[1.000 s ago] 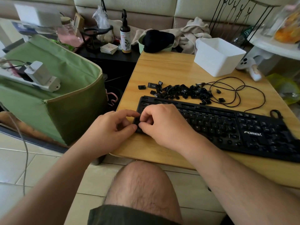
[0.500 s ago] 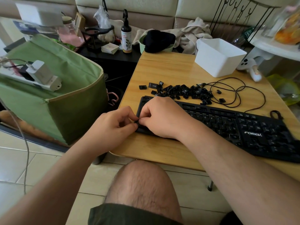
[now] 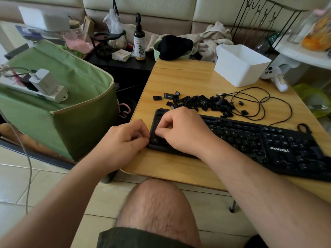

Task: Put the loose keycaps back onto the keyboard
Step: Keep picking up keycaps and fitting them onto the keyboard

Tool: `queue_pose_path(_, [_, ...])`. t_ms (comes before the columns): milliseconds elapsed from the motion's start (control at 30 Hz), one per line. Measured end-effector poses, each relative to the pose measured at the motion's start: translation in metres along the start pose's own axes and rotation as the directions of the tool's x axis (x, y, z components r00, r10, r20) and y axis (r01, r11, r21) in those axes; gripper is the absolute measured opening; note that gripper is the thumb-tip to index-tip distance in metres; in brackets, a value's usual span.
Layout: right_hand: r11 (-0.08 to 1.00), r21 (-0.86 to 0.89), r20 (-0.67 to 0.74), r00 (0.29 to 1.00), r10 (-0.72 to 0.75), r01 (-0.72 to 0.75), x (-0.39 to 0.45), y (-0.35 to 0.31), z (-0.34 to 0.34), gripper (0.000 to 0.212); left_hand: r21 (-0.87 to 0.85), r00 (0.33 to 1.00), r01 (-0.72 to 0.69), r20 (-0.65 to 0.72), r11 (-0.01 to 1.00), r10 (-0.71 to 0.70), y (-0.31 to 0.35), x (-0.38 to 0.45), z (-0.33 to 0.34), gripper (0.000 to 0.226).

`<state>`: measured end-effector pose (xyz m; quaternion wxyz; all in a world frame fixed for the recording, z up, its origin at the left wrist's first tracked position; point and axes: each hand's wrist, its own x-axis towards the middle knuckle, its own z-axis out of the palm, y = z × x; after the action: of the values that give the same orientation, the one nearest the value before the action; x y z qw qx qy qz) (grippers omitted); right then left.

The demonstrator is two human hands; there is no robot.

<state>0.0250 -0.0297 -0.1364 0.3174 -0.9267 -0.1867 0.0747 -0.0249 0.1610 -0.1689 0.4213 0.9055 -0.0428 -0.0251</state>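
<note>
Both hands at left end of long black plastic keyboard (image 3: pixel 250 140). Left hand (image 3: pixel 123 140) curled at edge, contents hidden; right hand (image 3: pixel 180 129) pinching down on key. Black loose keycap pile (image 3: pixel 202 102) lies beyond on wooden desk (image 3: pixel 179 79), nearer right hand.

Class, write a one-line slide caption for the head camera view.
Both hands, left and right, work at the black keyboard's left end; loose black keycaps lie piled behind it on the wooden table.

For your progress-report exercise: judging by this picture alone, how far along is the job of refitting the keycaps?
Done: many caps already sit on the right part of the keyboard.
In hand: the left hand and right hand work with curled fingers at its left end; any cap held is hidden.
Left: a large pile of loose keycaps lies on the table behind the keyboard.
</note>
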Motion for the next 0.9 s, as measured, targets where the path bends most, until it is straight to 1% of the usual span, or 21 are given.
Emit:
queue_pose_path(67, [1.0, -0.021, -0.003, 1.0, 0.012, -0.012, -0.002, 0.001, 0.001, 0.019, -0.001, 0.999, 0.018, 0.031, 1.0, -0.018, 0.002, 0.004, -0.003, 0.018])
queue_pose_path(133, [0.998, -0.065, -0.004, 1.0, 0.019, -0.019, -0.003, 0.0, 0.003, 0.023, -0.01, 1.0, 0.027, 0.015, 1.0, -0.027, 0.002, 0.013, -0.006, 0.018])
queue_pose_path(167, [0.997, -0.081, -0.01, 1.0, 0.016, -0.016, -0.003, -0.002, 0.004, 0.024, 0.004, 0.999, 0.024, -0.028, 1.0, -0.024, 0.003, 0.021, -0.006, 0.017])
queue_pose_path(233, [0.995, -0.097, -0.028, 1.0, -0.005, 0.002, -0.003, -0.003, 0.004, 0.024, 0.115, 0.988, 0.001, -0.156, 0.993, 0.017, 0.001, 0.044, -0.006, 0.014])
queue_pose_path(267, [0.997, -0.081, -0.04, 0.999, -0.014, 0.011, -0.004, -0.003, 0.004, 0.025, 0.185, 0.977, -0.016, -0.206, 0.983, 0.055, 0.0, 0.058, -0.006, 0.015])
queue_pose_path(300, [0.999, -0.049, -0.058, 0.998, -0.021, 0.018, -0.005, -0.002, 0.004, 0.025, 0.247, 0.968, -0.036, -0.234, 0.968, 0.096, 0.0, 0.073, -0.006, 0.021])
queue_pose_path(367, [0.999, 0.027, -0.105, 0.994, -0.018, 0.021, -0.005, 0.002, 0.003, 0.027, 0.346, 0.963, -0.065, -0.224, 0.936, 0.149, -0.002, 0.104, -0.005, 0.035])
queue_pose_path(433, [0.998, 0.056, -0.156, 0.988, -0.016, 0.025, -0.006, 0.008, 0.003, 0.028, 0.406, 0.971, -0.069, -0.183, 0.911, 0.154, -0.002, 0.127, -0.004, 0.041])
queue_pose_path(533, [0.997, 0.069, -0.214, 0.977, -0.026, 0.042, -0.008, 0.015, -0.001, 0.029, 0.487, 0.973, -0.096, -0.139, 0.868, 0.186, 0.001, 0.142, -0.002, 0.034])
queue_pose_path(633, [0.993, 0.096, -0.273, 0.962, -0.033, 0.061, -0.009, 0.02, -0.009, 0.027, 0.584, 0.959, -0.137, -0.123, 0.8, 0.254, 0.004, 0.138, -0.002, 0.028])
queue_pose_path(667, [0.992, 0.106, -0.287, 0.957, -0.037, 0.07, -0.009, 0.021, -0.011, 0.024, 0.589, 0.958, -0.136, -0.128, 0.797, 0.258, 0.006, 0.133, -0.003, 0.028])
queue_pose_path(700, [0.99, 0.117, -0.305, 0.951, -0.045, 0.084, -0.009, 0.022, -0.013, 0.019, 0.562, 0.957, -0.124, -0.151, 0.818, 0.249, 0.009, 0.126, -0.004, 0.027])
queue_pose_path(733, [0.988, 0.122, -0.322, 0.945, -0.053, 0.097, -0.008, 0.023, -0.015, 0.011, 0.482, 0.955, -0.102, -0.198, 0.87, 0.221, 0.014, 0.116, -0.005, 0.025])
queue_pose_path(767, [0.986, 0.124, -0.338, 0.939, -0.064, 0.112, -0.008, 0.024, -0.016, 0.007, 0.345, 0.956, -0.07, -0.245, 0.936, 0.161, 0.019, 0.104, -0.005, 0.022])
queue_pose_path(800, [0.985, 0.118, -0.357, 0.931, -0.078, 0.127, -0.008, 0.025, -0.017, 0.019, 0.153, 0.96, -0.046, -0.265, 0.987, 0.086, 0.024, 0.092, -0.004, 0.02])
queue_pose_path(833, [0.981, 0.122, -0.371, 0.924, -0.098, 0.152, -0.008, 0.027, -0.017, 0.031, -0.076, 0.969, -0.031, -0.246, 0.997, 0.011, 0.029, 0.079, -0.002, 0.019])
queue_pose_path(867, [0.976, 0.126, -0.381, 0.917, -0.117, 0.177, -0.008, 0.028, -0.018, 0.041, -0.296, 0.978, -0.004, -0.199, 0.955, -0.057, 0.033, 0.068, 0.0, 0.019])
queue_pose_path(900, [0.97, 0.134, -0.39, 0.91, -0.136, 0.203, -0.009, 0.027, -0.018, 0.047, -0.472, 0.985, 0.032, -0.136, 0.881, -0.108, 0.036, 0.059, 0.003, 0.019])
